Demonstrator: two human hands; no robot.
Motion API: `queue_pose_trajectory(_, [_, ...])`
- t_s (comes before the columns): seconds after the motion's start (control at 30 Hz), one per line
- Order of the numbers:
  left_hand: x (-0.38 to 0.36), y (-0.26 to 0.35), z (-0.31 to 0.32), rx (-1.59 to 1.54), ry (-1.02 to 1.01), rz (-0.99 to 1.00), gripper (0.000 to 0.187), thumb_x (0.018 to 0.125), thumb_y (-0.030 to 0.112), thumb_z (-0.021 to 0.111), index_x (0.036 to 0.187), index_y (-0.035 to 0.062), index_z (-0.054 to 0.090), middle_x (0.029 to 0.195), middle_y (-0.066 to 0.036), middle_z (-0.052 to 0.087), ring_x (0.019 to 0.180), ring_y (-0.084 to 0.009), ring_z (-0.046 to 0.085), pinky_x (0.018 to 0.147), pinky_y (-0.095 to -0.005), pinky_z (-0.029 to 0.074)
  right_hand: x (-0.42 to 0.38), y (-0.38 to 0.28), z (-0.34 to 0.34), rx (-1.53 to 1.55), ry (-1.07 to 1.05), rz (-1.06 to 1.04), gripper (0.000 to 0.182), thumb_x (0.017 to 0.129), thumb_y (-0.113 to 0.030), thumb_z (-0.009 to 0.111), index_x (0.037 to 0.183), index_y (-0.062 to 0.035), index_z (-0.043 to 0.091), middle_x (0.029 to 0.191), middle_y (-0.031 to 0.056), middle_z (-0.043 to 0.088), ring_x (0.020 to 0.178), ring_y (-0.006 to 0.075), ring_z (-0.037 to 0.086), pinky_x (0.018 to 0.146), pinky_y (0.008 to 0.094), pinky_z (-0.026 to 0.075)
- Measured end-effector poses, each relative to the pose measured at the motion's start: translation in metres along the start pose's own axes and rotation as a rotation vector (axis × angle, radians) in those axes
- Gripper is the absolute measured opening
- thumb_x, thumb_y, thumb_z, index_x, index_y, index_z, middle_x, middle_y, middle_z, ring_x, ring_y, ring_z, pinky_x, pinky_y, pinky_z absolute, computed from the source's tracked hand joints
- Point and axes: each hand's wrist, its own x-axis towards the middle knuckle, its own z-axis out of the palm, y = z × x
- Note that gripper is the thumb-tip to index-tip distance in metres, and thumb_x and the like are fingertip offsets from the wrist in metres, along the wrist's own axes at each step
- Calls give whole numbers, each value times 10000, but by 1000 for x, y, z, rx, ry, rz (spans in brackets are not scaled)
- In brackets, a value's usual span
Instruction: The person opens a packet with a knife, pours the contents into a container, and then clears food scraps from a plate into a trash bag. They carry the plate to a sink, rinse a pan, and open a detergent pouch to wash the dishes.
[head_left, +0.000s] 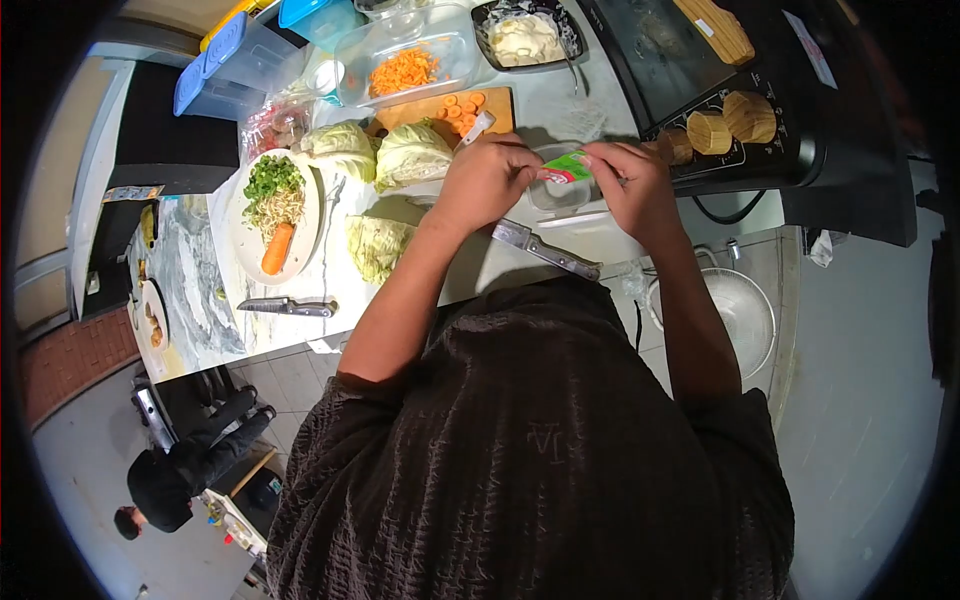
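Observation:
A small green sachet (567,168) with red and white print is stretched between my two hands. My left hand (490,180) pinches its left end, and the fingers of my right hand (628,185) are closed on the right end. Right below the sachet stands a clear plastic container (560,197). Behind my left hand, a white handle (478,127) overlaps the wooden cutting board (500,100), which bears sliced carrot (462,108). Cabbage pieces (412,155) lie to the left. Nearer my body, a knife (548,250) rests by the counter edge.
On the left are a plate (312,215) of chopped greens, sprouts and a carrot (278,250), and another knife (288,307). A clear tub (350,95) of shredded carrot and a black bowl (490,15) stand behind. An appliance with wooden knobs (748,117) borders the right.

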Motion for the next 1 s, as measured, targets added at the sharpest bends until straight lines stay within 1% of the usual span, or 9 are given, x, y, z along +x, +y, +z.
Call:
queue_pose_trajectory(0.1, [-1,3,1,-47,35,-32,69,782,104,647,830,84,693,779,-95,626,731,-308,610,659,-383,487,0,1,1,24,-15,7,130,815,-37,632,924,27,661,841,168,671,738,294,657,659,326,501])
queue_pose_trajectory(0.23, [-2,6,2,-64,31,33,87,792,24,650,872,18,682,772,-115,628,636,-246,598,583,-317,472,0,-6,-5,-59,-44,-41,140,819,-42,629,938,25,661,847,174,672,756,297,660,670,325,503])
queue_pose_trajectory(0.33, [-1,4,2,-41,32,65,86,794,23,650,874,18,682,778,-112,632,630,-239,595,579,-314,472,1,-8,-8,-23,-109,15,158,837,-32,611,971,38,655,884,168,675,787,218,659,693,290,492])
queue_pose_trajectory(0.4, [0,5,3,-43,30,94,88,794,24,651,876,17,683,784,-110,635,629,-237,594,577,-312,472,4,-7,-10,-58,-119,-60,158,837,-31,612,975,36,653,880,162,677,779,233,660,703,291,492])
queue_pose_trajectory(0.47, [-1,10,4,-102,80,-22,72,803,106,641,842,65,685,777,-105,624,718,-316,608,649,-385,488,3,-5,-7,-27,-93,-65,152,837,-29,610,968,38,650,872,159,675,781,238,659,703,291,491])
queue_pose_trajectory(0.63, [-1,10,4,-123,90,4,69,788,86,648,840,63,688,795,-107,636,711,-314,609,646,-376,494,5,-8,-9,-9,-121,-16,131,843,-21,600,951,41,640,857,152,665,781,241,654,696,294,490])
queue_pose_trajectory(0.73, [-2,8,2,-70,135,45,73,769,70,656,833,68,693,795,-104,642,711,-308,609,649,-372,496,5,-1,-7,-26,-74,-99,126,840,-15,600,948,38,639,860,145,662,772,238,649,680,293,489])
queue_pose_trajectory(0.83, [-2,6,4,-26,178,85,76,749,61,664,817,73,697,784,-99,645,718,-302,605,662,-376,493,4,3,-7,24,-51,-9,137,813,-9,607,942,14,648,838,166,663,789,314,644,692,342,489])
queue_pose_trajectory(1.0, [-4,2,8,-8,176,175,67,728,63,676,789,73,702,774,-96,649,731,-300,598,682,-385,484,10,-2,-10,-30,-66,-122,109,806,1,611,898,16,667,853,159,670,789,304,647,703,341,492])
